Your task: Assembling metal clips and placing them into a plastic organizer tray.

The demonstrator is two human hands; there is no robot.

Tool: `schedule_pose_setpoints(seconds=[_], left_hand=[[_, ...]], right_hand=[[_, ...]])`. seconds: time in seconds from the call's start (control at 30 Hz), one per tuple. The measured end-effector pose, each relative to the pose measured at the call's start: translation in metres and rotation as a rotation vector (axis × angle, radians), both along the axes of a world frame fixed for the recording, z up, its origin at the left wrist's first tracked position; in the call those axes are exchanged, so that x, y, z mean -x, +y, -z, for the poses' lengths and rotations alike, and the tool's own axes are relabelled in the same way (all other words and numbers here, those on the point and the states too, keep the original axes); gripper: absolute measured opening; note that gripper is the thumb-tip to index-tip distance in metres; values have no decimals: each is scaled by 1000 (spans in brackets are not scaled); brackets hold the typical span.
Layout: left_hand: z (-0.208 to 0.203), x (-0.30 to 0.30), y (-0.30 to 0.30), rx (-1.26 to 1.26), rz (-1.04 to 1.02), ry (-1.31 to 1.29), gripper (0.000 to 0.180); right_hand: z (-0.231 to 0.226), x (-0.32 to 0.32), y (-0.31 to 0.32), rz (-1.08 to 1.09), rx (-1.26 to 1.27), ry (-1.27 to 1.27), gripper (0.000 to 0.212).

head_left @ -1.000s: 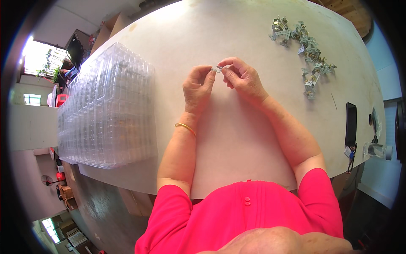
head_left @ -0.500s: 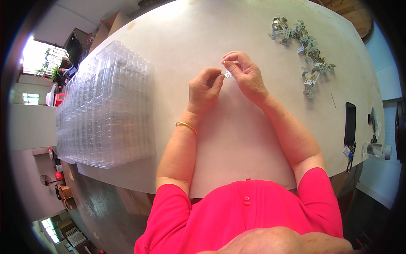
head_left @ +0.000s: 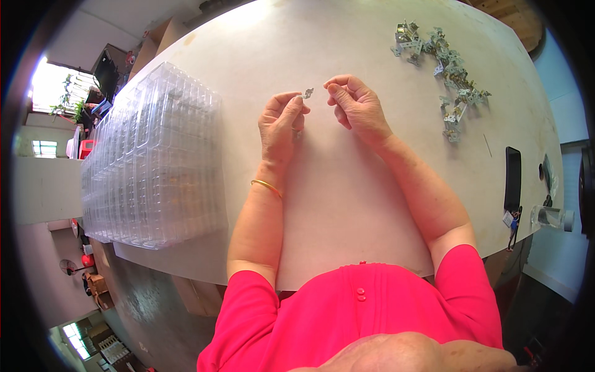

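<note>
Between the thumb and fingertips of my left hand (head_left: 279,127) is a small silvery metal bracket (head_left: 308,93), its upper end sticking out past the fingers. A short gap to the right, my right hand (head_left: 361,113) is closed in a pinch, thumb against forefinger; whether something tiny is in it cannot be made out. Both hands are over the middle of the pale table (head_left: 347,204). Farther right lies a loose, winding heap of similar small metal parts (head_left: 455,73), some with brassy bits.
A tall block of stacked clear plastic trays (head_left: 155,161) stands at the left. Toward the right edge lie a thin needle-like rod (head_left: 488,145), a black phone (head_left: 512,180), keys (head_left: 513,226) and a clear bottle (head_left: 550,218).
My hands have drawn apart. The left has shifted slightly left and turned, and the metal bracket now points up from its fingertips, away from the right hand.
</note>
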State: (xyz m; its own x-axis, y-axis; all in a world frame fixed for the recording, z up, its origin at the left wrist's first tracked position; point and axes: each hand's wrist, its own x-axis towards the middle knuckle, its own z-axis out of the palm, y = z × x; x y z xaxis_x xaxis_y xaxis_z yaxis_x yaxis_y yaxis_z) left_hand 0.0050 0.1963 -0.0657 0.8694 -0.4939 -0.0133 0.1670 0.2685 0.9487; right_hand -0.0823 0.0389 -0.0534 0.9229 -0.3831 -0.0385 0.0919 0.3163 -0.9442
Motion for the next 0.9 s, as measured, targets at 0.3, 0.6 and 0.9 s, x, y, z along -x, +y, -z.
schedule_pose_setpoints(seconds=[0.3, 0.6, 0.9], left_hand=[[2, -2, 0, 16, 18, 15, 13], [1, 3, -1, -69, -24, -93, 13], [10, 9, -8, -196, 21, -451, 17]], right_hand=[[4, -2, 4, -32, 168, 20, 16], [4, -2, 5, 15, 316, 41, 16], [10, -4, 2, -33, 206, -7, 19]])
